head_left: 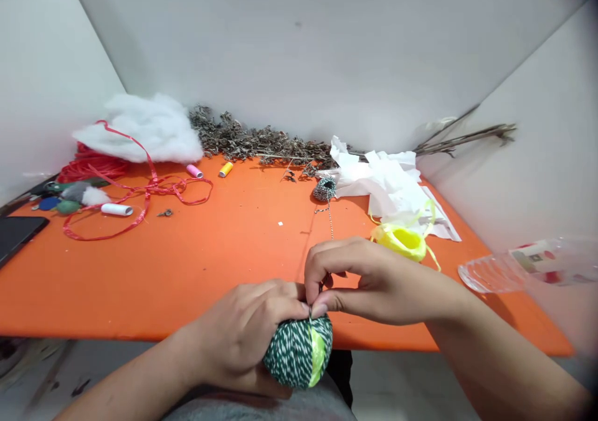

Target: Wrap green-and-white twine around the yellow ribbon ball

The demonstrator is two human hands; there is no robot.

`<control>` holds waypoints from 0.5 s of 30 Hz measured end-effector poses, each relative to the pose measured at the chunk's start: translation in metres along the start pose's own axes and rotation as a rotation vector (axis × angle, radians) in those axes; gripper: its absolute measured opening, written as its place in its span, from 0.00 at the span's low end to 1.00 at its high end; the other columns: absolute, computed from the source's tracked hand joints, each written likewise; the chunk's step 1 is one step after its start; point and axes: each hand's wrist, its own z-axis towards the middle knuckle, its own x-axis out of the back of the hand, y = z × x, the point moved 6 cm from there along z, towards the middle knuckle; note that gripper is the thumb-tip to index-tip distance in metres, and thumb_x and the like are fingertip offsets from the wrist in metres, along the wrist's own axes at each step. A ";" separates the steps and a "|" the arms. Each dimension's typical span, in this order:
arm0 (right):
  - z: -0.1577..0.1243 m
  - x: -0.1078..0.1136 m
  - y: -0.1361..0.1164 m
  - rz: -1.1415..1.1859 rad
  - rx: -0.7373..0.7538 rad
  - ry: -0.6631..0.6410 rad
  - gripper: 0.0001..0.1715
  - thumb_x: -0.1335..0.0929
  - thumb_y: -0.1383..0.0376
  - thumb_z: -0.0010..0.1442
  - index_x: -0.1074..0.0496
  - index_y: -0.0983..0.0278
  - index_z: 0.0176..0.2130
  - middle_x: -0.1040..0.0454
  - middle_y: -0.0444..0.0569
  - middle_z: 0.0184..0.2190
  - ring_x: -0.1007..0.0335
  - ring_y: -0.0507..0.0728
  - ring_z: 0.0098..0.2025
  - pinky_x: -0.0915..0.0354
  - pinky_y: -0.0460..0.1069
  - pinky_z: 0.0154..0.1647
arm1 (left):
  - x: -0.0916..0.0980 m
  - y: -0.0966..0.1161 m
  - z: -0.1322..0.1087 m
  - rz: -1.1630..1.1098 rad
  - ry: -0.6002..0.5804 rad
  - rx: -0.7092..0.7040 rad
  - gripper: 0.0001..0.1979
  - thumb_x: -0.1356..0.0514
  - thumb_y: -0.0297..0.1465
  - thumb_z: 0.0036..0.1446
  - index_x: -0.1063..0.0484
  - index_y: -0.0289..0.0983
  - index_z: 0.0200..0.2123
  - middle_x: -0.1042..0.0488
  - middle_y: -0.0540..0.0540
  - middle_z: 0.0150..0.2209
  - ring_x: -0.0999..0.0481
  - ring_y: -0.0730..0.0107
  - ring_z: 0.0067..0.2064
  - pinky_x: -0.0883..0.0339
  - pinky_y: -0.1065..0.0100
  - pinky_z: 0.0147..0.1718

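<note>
A rounded ball wrapped in green-and-white twine, with a yellow-green strip showing on its right side, is at the table's front edge. My left hand is wrapped round it from the left, thumb on top. Above the ball, my right hand pinches a strand of the twine between thumb and index finger, close to my left thumb. Farther back lies a small coil of the same twine, and a thin strand runs from it toward my right hand.
On the orange table, white stuffing, red ribbon and spools lie left. Dried plants line the back. White paper, a yellow ribbon roll and a plastic bottle are right. A phone lies far left.
</note>
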 end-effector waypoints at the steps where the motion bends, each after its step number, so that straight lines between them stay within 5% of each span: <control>1: -0.001 0.000 0.001 0.008 -0.005 -0.002 0.03 0.27 0.69 0.63 0.23 0.68 0.38 0.22 0.48 0.34 0.28 0.50 0.36 0.34 0.44 0.37 | 0.000 0.000 -0.001 0.005 0.003 -0.006 0.31 0.35 0.40 0.56 0.44 0.44 0.59 0.26 0.45 0.44 0.23 0.62 0.41 0.27 0.63 0.39; 15: -0.015 -0.010 -0.001 -0.084 -0.190 0.158 0.03 0.30 0.70 0.65 0.25 0.66 0.37 0.22 0.45 0.31 0.30 0.49 0.32 0.36 0.43 0.34 | -0.003 0.003 -0.007 0.094 -0.029 -0.032 0.34 0.37 0.38 0.59 0.51 0.42 0.62 0.28 0.36 0.51 0.23 0.56 0.48 0.25 0.60 0.42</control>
